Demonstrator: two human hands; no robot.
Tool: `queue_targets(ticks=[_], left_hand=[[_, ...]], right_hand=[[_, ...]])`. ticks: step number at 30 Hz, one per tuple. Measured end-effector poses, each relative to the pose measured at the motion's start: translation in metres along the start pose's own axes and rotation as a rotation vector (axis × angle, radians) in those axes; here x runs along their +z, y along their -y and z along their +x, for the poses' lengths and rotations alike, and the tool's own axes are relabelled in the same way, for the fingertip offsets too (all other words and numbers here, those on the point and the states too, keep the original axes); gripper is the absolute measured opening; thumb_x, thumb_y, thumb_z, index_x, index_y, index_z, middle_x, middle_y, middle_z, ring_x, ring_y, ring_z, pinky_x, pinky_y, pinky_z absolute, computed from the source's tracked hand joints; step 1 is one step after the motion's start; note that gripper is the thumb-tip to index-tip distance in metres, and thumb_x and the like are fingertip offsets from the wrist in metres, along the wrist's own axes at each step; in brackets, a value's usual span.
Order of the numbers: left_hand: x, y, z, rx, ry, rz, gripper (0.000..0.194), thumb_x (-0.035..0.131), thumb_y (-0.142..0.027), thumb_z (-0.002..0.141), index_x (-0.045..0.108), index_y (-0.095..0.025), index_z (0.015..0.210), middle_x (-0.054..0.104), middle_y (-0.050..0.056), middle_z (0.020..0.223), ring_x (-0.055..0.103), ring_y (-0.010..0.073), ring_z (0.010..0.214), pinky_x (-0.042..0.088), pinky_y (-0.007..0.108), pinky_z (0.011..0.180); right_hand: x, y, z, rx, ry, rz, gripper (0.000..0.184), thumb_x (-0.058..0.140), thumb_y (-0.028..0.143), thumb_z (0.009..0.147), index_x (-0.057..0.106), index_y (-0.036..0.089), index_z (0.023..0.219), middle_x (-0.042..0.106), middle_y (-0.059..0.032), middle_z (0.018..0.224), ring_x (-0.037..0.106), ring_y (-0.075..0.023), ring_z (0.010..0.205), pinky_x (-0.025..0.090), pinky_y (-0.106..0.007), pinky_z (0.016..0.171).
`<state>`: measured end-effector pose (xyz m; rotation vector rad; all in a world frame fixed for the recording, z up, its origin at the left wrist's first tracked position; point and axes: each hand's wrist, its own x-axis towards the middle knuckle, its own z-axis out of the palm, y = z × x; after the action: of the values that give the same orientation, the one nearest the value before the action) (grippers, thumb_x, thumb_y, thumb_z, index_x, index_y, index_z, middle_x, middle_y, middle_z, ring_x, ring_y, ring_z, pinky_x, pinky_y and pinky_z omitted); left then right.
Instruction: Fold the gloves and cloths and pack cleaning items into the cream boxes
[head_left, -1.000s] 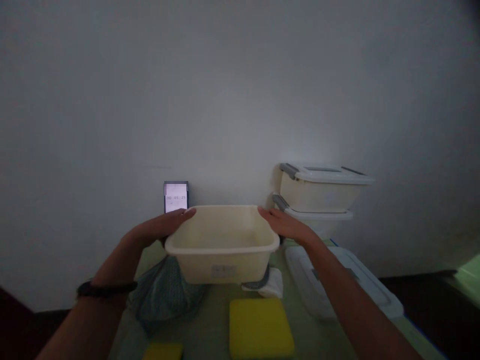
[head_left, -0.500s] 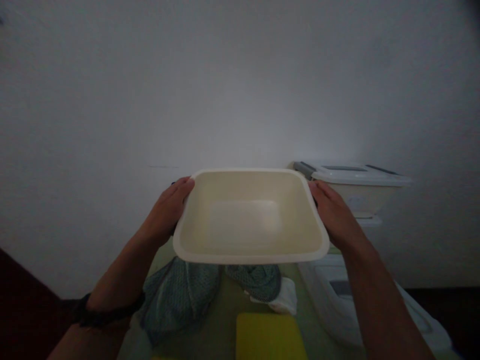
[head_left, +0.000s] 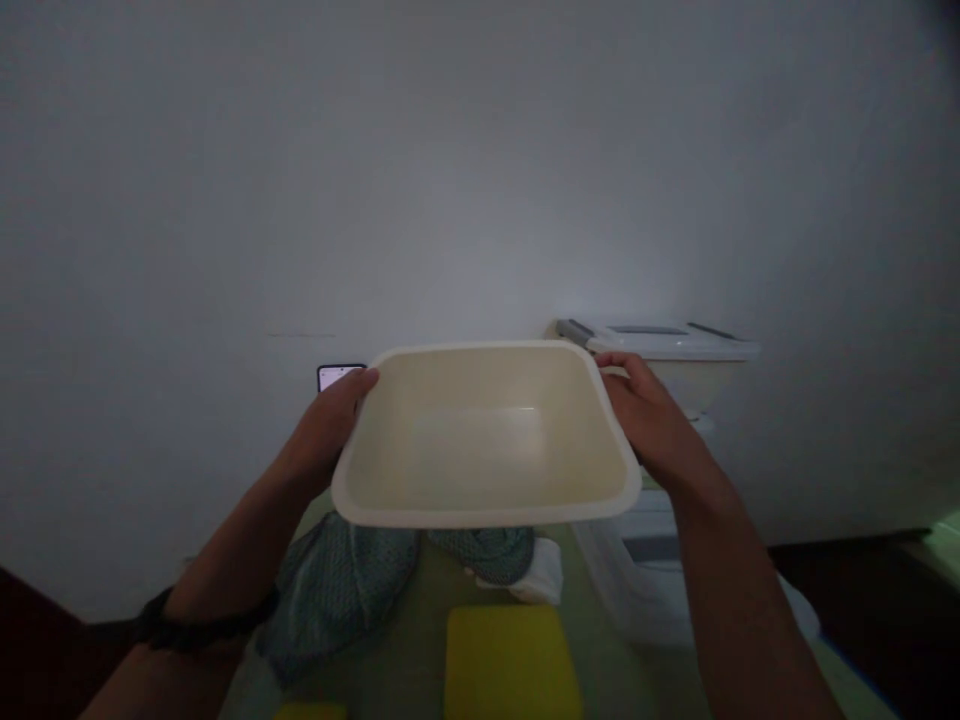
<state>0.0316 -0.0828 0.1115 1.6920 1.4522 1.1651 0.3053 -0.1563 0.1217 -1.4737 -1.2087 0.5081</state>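
Both my hands hold up a cream rectangular plastic basin (head_left: 480,460), its open top tilted toward me and nothing inside it. My left hand (head_left: 328,425) grips the left side, thumb over the rim and the other fingers hidden. On the opposite side, my right hand (head_left: 649,410) is closed at the rim, with some fingers behind the wall. Beneath the basin lie a grey-green knitted cloth (head_left: 341,590), a smaller knitted piece (head_left: 487,555) and a white cloth (head_left: 541,572). A yellow flat-topped object (head_left: 512,660) sits nearest me.
At the right back stands a lidded storage box (head_left: 660,340) against the pale wall (head_left: 480,180). A white lid-like piece (head_left: 645,590) lies below my right forearm. Behind my left hand, a phone (head_left: 334,376) shows a lit screen. All rest around a pale green table surface (head_left: 405,670).
The view has shifted, so the boxes and cloths appear further left. A phone now shows behind my left hand. My right fingers have lifted and spread slightly at the rim; the basin stays held.
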Motion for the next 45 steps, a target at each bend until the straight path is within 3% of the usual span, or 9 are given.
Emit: queue_targets(ticks=[6,14,20,26,30,33,38,43,45], left_hand=[[0.035,-0.025,-0.033,-0.191,0.170,-0.288,0.038,0.044,-0.045,0.080,0.064,-0.016,0.092,0.069,0.003,0.070,0.063,0.0191,0.061,0.049,0.027,0.053],[0.113,-0.034,-0.056,-0.256,0.711,-0.744,0.033,0.049,-0.019,0.080,0.058,-0.016,0.112,0.070,0.007,0.095,0.066,0.0211,0.085,0.051,0.031,0.073],[0.164,-0.024,-0.068,-0.231,0.780,-0.648,0.027,0.056,-0.023,0.080,0.058,-0.016,0.106,0.066,0.009,0.101,0.064,0.0191,0.085,0.050,0.031,0.073],[0.175,-0.026,-0.071,-0.223,0.723,-0.548,0.032,0.049,-0.034,0.085,0.052,-0.018,0.112,0.060,0.010,0.112,0.062,0.0162,0.083,0.050,0.028,0.070],[0.161,-0.013,-0.065,-0.119,0.717,-0.373,0.041,0.041,-0.043,0.087,0.047,-0.017,0.117,0.057,0.012,0.114,0.060,0.0194,0.089,0.050,0.030,0.072],[0.137,0.003,-0.058,0.087,0.680,-0.118,0.040,0.043,-0.044,0.085,0.050,-0.018,0.114,0.055,0.012,0.117,0.057,0.0226,0.099,0.048,0.035,0.082],[0.079,0.027,-0.050,0.410,0.653,0.339,0.033,0.045,-0.041,0.083,0.058,-0.020,0.105,0.060,0.010,0.110,0.056,0.0243,0.103,0.043,0.038,0.091],[0.011,0.049,-0.073,0.474,0.708,0.592,0.043,0.044,-0.046,0.085,0.052,-0.030,0.124,0.051,0.008,0.132,0.049,0.0272,0.118,0.041,0.042,0.096],[-0.007,0.060,-0.091,0.459,0.755,0.730,0.051,0.050,-0.052,0.080,0.047,-0.036,0.128,0.040,0.006,0.142,0.038,0.0326,0.127,0.037,0.049,0.099]], right_hand=[[-0.056,-0.001,-0.005,0.083,0.105,-0.101,0.024,0.050,0.037,0.078,0.055,0.021,0.095,0.065,-0.0009,0.072,0.059,-0.0138,0.054,0.043,-0.022,0.045],[-0.155,-0.049,0.003,0.221,0.202,-0.291,0.026,0.053,0.035,0.072,0.065,0.018,0.087,0.071,-0.0058,0.082,0.065,-0.0193,0.068,0.050,-0.028,0.059],[-0.183,-0.104,0.000,0.274,0.242,-0.420,0.030,0.052,0.039,0.072,0.070,0.016,0.082,0.073,-0.0059,0.085,0.067,-0.0225,0.077,0.052,-0.030,0.067],[-0.195,-0.118,0.009,0.191,0.120,-0.597,0.029,0.049,0.037,0.076,0.069,0.017,0.072,0.073,-0.0094,0.084,0.065,-0.0252,0.082,0.050,-0.032,0.071],[-0.177,-0.103,0.009,0.063,0.026,-0.700,0.029,0.045,0.032,0.081,0.066,0.013,0.083,0.069,-0.0157,0.095,0.062,-0.0276,0.089,0.045,-0.039,0.082],[-0.143,-0.088,-0.002,-0.069,0.072,-0.692,0.024,0.046,0.031,0.083,0.064,0.017,0.091,0.066,-0.0105,0.103,0.060,-0.0223,0.097,0.043,-0.032,0.087],[-0.083,-0.052,-0.027,-0.328,0.156,-0.716,0.020,0.046,0.031,0.086,0.062,0.019,0.093,0.065,-0.0075,0.101,0.057,-0.0199,0.098,0.040,-0.034,0.092],[-0.018,-0.022,-0.066,-0.572,0.201,-0.748,0.025,0.043,0.024,0.088,0.062,0.011,0.099,0.060,-0.0136,0.105,0.051,-0.0238,0.106,0.040,-0.038,0.096],[0.015,-0.025,-0.089,-0.637,0.327,-0.730,0.028,0.040,0.022,0.089,0.063,0.011,0.098,0.060,-0.0143,0.108,0.051,-0.0241,0.108,0.041,-0.038,0.097]])
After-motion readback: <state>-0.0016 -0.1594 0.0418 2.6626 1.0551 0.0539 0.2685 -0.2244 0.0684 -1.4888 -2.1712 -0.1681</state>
